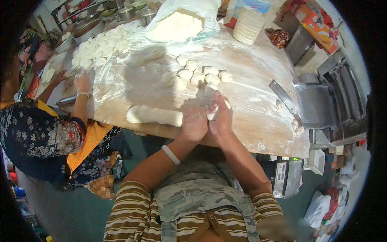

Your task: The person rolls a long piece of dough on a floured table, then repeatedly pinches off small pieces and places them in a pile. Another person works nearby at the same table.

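A thick pale dough log (154,115) lies along the near edge of the floured wooden table. My left hand (195,123) is closed around its right end, fingers curled over. Close beside it, my right hand (221,117) grips a small dough piece (211,113) between thumb and fingers; whether this piece is still joined to the log is hidden. Just past my right fingertips sits a dough lump (211,89). Several more small dough lumps (197,78) form a loose cluster farther back.
A co-worker (44,133) stands at the left, hands near many dough pieces (102,46). At the back are an open flour bag (179,26) and a clear ribbed jar (248,26). A flat metal blade (282,92) lies toward the right edge, near dark metal equipment (316,105).
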Available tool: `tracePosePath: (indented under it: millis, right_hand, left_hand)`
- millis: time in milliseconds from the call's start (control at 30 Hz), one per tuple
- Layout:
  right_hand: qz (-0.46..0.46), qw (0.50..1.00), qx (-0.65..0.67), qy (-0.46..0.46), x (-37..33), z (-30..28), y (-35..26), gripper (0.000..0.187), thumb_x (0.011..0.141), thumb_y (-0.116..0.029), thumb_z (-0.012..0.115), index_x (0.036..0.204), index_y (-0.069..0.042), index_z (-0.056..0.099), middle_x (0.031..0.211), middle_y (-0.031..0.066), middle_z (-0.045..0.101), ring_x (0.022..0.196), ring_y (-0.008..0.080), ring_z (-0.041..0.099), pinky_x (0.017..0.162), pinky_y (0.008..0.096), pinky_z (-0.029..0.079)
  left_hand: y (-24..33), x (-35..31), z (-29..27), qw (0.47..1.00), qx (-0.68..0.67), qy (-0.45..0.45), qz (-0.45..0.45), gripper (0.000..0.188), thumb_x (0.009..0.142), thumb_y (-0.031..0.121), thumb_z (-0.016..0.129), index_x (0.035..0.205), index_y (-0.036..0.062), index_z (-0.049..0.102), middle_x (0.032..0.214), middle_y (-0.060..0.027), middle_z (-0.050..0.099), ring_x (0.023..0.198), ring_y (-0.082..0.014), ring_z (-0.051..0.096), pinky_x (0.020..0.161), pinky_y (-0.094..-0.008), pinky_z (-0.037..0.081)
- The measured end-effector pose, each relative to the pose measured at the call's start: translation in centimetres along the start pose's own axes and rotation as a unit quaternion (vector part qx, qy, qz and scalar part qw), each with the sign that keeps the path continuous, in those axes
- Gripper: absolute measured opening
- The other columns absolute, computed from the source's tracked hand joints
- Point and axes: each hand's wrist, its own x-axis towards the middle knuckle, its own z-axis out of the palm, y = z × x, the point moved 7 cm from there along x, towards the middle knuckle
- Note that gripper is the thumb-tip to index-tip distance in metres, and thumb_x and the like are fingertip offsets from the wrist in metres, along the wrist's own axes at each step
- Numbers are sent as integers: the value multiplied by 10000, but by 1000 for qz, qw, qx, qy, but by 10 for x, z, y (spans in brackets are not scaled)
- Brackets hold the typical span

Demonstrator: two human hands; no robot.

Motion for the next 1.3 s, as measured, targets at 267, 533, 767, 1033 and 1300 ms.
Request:
tracePosePath:
  millis: [267,533,767,1033,1300]
  right_hand:
    - [84,974,-169,-122,42,44,13,474,1052,-317,617,1342,36,490,1160,171,616,1018,238,627,912,319,545]
    - [-154,489,-764,-391,-41,65,45,615,974,-70,629,1532,-22,378,1577,251,388,1413,412,453,1188,453,386]
    - [-240,458,-780,-352,-39,31,-26,529,788,9,680,1305,-104,665,1221,206,661,1146,404,608,1012,439,490]
    - [-267,480,-751,-367,-9,34,-37,458,861,-96,718,1308,-45,633,1191,190,675,1126,419,616,1012,493,472]
    - [-402,313,-762,-400,-7,-44,6,470,969,-272,611,1413,-123,578,1463,146,566,1325,407,527,1119,565,368]
  left_hand:
    - [-24,-2,47,965,-234,-71,94,453,949,289,625,1336,60,569,1329,-162,583,1230,-308,536,1076,-488,402]
    - [-110,-41,-24,984,55,-147,88,532,879,292,667,1312,-9,597,1328,-173,592,1255,-331,546,1099,-553,396]
    - [-79,-34,-61,988,-13,59,144,476,763,306,787,1127,37,638,1144,-162,637,1132,-328,608,998,-432,460]
    - [-72,15,3,977,-144,-152,31,807,795,513,754,1348,-36,548,1377,-214,549,1314,-375,498,1086,-630,355]
    - [-71,-73,-18,982,-58,-71,165,835,895,457,679,1525,-16,401,1566,-214,429,1460,-317,408,1183,-639,264]
